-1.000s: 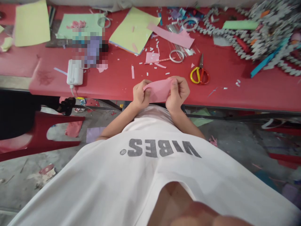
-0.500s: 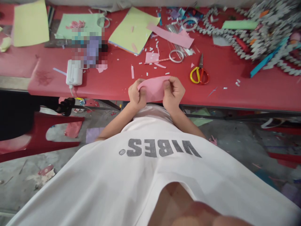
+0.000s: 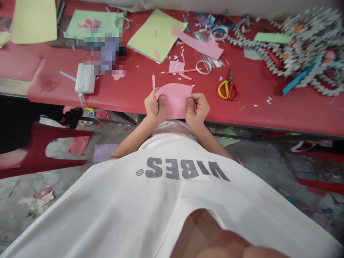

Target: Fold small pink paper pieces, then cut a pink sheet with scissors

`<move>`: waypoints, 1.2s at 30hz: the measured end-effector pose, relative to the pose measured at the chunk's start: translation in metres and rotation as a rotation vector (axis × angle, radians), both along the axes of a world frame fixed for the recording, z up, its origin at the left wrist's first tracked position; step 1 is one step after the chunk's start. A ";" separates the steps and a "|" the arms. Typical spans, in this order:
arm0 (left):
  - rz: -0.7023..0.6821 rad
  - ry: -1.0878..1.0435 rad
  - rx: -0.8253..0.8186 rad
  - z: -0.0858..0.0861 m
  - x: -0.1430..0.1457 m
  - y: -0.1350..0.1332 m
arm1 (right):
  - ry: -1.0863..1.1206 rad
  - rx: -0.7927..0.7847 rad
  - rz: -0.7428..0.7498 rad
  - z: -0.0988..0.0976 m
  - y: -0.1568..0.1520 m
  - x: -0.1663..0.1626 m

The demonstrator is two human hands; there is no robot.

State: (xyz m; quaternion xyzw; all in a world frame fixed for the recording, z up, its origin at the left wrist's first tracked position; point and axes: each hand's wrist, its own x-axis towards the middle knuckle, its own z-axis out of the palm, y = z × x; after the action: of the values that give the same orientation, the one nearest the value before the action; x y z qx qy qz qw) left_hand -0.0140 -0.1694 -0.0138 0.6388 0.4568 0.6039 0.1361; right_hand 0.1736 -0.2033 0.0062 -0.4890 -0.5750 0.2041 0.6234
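Between my two hands is a piece of pink paper, curved along its far edge and held at the table's near edge. My left hand grips its left side, thumb on top. On the opposite side my right hand pinches the paper, thumb over it and fingers curled behind. Beyond the paper lie small white and pink scraps and a pink paper square. Scissors with one yellow and one red handle loop rest on the table to the right of my right hand.
On the red table are yellow sheets, a green sheet, a pink strip, tape rolls and a white power bank. Grey paper chains pile up at right. A red chair stands at left.
The pink paper has tipped up and flattened, showing more of its face. Both hands still hold its sides, with the right fingers slightly lower. The camera view has shifted a little.
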 end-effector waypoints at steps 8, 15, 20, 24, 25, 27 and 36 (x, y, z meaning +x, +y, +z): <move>0.128 0.043 0.145 0.012 0.001 0.001 | 0.034 0.009 0.199 -0.014 0.005 0.000; -0.169 0.072 -0.034 -0.010 -0.013 0.024 | 0.122 -0.096 0.211 -0.008 0.022 0.002; -0.201 0.065 -0.055 -0.009 -0.012 0.024 | 0.187 -0.061 0.101 -0.002 0.027 0.007; -0.222 0.038 -0.047 -0.008 -0.007 0.024 | 0.200 -0.031 0.080 -0.009 0.027 0.009; -0.211 0.030 -0.038 -0.009 -0.006 0.023 | 0.204 -0.044 0.115 -0.011 0.027 0.009; -0.169 0.010 -0.009 -0.009 -0.005 0.023 | 0.205 -0.098 0.219 -0.014 0.027 0.009; 0.029 -0.029 0.086 0.006 -0.025 0.026 | 0.267 -0.175 0.316 -0.021 0.019 0.007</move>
State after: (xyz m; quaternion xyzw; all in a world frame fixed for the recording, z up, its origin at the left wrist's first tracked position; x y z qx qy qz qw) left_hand -0.0385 -0.1434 -0.0078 0.6285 0.4376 0.6341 0.1064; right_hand 0.1802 -0.1845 -0.0144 -0.4134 -0.5370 0.4113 0.6096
